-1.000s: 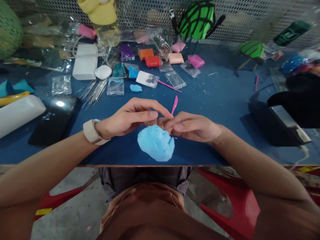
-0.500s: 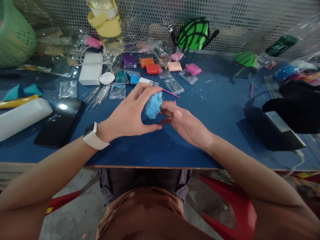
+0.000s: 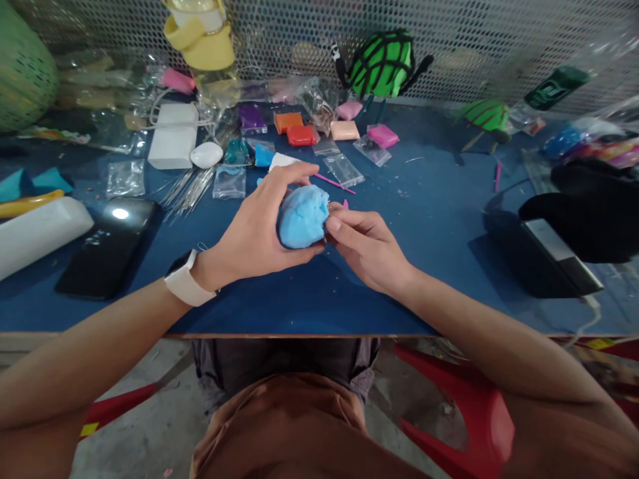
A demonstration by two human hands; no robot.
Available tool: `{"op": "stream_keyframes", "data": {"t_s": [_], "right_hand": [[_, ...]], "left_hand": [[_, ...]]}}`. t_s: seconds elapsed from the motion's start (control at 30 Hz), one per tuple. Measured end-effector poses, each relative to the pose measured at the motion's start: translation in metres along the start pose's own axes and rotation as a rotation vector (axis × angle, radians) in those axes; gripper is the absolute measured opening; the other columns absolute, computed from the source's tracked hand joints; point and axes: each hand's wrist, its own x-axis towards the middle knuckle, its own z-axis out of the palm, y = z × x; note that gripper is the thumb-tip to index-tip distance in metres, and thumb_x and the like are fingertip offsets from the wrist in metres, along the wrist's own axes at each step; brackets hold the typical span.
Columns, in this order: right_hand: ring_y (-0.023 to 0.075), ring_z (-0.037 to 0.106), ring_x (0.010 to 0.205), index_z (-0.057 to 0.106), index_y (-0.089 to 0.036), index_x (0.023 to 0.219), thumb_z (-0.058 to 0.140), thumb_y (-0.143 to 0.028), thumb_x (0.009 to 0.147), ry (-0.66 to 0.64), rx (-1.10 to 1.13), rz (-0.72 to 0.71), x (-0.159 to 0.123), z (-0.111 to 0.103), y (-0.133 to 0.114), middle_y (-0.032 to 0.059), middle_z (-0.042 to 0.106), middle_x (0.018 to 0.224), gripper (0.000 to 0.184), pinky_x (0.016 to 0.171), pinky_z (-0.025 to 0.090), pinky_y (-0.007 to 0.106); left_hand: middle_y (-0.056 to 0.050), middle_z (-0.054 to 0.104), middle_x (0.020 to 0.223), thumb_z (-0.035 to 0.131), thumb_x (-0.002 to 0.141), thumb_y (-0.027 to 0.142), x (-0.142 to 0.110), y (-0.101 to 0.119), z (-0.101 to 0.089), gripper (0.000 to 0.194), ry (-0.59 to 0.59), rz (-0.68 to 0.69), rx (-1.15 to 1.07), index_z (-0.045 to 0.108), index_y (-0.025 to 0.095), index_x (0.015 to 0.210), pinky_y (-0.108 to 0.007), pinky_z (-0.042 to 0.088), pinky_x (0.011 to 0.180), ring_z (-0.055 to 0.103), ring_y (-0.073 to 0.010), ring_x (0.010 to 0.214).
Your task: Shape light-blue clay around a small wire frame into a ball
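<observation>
Pale-blue lump (image 3: 302, 219), rounded, creased, ragged on one side; left hand (image 3: 253, 229) cupping it, right hand (image 3: 368, 247) pinching its edge

Craft workspace by look of it; home or workshop, can't tell from here. Blue table (image 3: 439, 199) up against perforated metal panel (image 3: 279, 40). Small bright packs of clay-like stuff along back: purple pack (image 3: 252, 119), orange pack (image 3: 288, 122), red pack (image 3: 301, 136). Bundle of thin wires (image 3: 188, 191) near phone (image 3: 108, 249). Handmade-looking green figure (image 3: 382, 63), black lines over it, close to panel; smaller green figure (image 3: 484, 114) farther right. Below, bare grey floor (image 3: 132, 439), concrete-like, and red plastic seat (image 3: 492, 419).
</observation>
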Motion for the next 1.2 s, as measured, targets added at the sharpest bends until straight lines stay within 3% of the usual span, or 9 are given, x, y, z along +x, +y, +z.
{"op": "stream_keyframes", "data": {"t_s": [0.13,0.27,0.4,0.57,0.73,0.83,1.0,1.2], "right_hand": [[0.0169,0.061,0.088,0.092,-0.028,0.083,0.102,-0.056,0.097,0.006,0.082,0.014,0.001,0.003,-0.001,-0.0002,0.071,0.090,0.033,0.082,0.053,0.032],[0.0191,0.072,0.089,0.095,-0.030,0.088,0.107,-0.060,0.088,0.124,0.126,0.097,0.001,0.004,-0.006,0.0012,0.083,0.091,0.033,0.085,0.062,0.034],[0.0180,0.075,0.087,0.091,-0.027,0.090,0.109,-0.056,0.089,0.171,-0.053,-0.002,-0.004,0.003,-0.014,0.0022,0.086,0.094,0.034,0.082,0.063,0.033],[0.0212,0.079,0.085,0.091,-0.028,0.093,0.107,-0.056,0.091,0.175,-0.343,-0.140,-0.007,0.004,-0.015,0.0029,0.089,0.093,0.032,0.081,0.067,0.037],[0.0210,0.081,0.082,0.091,-0.029,0.090,0.096,-0.039,0.098,0.185,-0.517,-0.260,-0.005,0.003,-0.013,0.0001,0.091,0.090,0.014,0.077,0.066,0.037],[0.0200,0.079,0.077,0.088,-0.028,0.087,0.088,-0.032,0.098,0.183,-0.534,-0.226,-0.006,0.004,-0.015,-0.0003,0.090,0.087,0.012,0.073,0.064,0.037],[0.0189,0.074,0.073,0.080,-0.026,0.080,0.079,-0.028,0.090,0.201,-0.586,-0.161,-0.002,0.003,-0.017,-0.0004,0.085,0.081,0.011,0.070,0.060,0.036],[0.0179,0.068,0.068,0.080,-0.024,0.079,0.075,-0.030,0.086,0.147,-0.776,-0.138,0.006,-0.008,-0.016,0.0011,0.084,0.079,0.010,0.068,0.054,0.036]], "left_hand": [[-0.015,0.067,0.168,0.100,0.096,0.047,0.001,0.001,-0.002,0.092,0.038,0.032,-0.077,0.051,0.038,0.173,-0.063,0.065,0.126,0.074,-0.0414,0.150],[-0.013,0.066,0.168,0.100,0.095,0.055,0.002,-0.005,-0.005,0.095,0.057,0.079,-0.056,0.051,0.037,0.174,-0.064,0.066,0.123,0.074,-0.0414,0.146],[-0.017,0.067,0.165,0.099,0.098,0.056,0.002,-0.010,-0.007,0.093,0.056,0.065,0.015,0.050,0.034,0.173,-0.064,0.067,0.117,0.074,-0.0436,0.146],[-0.019,0.063,0.172,0.098,0.100,0.053,0.001,-0.008,-0.006,0.093,0.032,0.040,0.012,0.046,0.035,0.175,-0.063,0.063,0.123,0.071,-0.0442,0.153],[-0.019,0.060,0.176,0.093,0.101,0.051,0.000,-0.004,-0.006,0.093,-0.031,-0.054,0.080,0.043,0.033,0.177,-0.063,0.061,0.129,0.068,-0.0453,0.160],[-0.020,0.060,0.176,0.095,0.097,0.051,0.000,-0.002,-0.007,0.096,-0.051,-0.097,0.113,0.044,0.032,0.176,-0.065,0.059,0.132,0.066,-0.0478,0.161],[-0.019,0.064,0.170,0.089,0.100,0.035,0.001,0.003,-0.007,0.087,-0.080,-0.038,0.154,0.043,0.031,0.174,-0.062,0.062,0.127,0.068,-0.0450,0.159],[-0.021,0.062,0.168,0.092,0.097,0.034,0.001,0.008,-0.008,0.090,-0.233,-0.249,0.262,0.046,0.027,0.174,-0.064,0.068,0.114,0.071,-0.0496,0.151]]}}
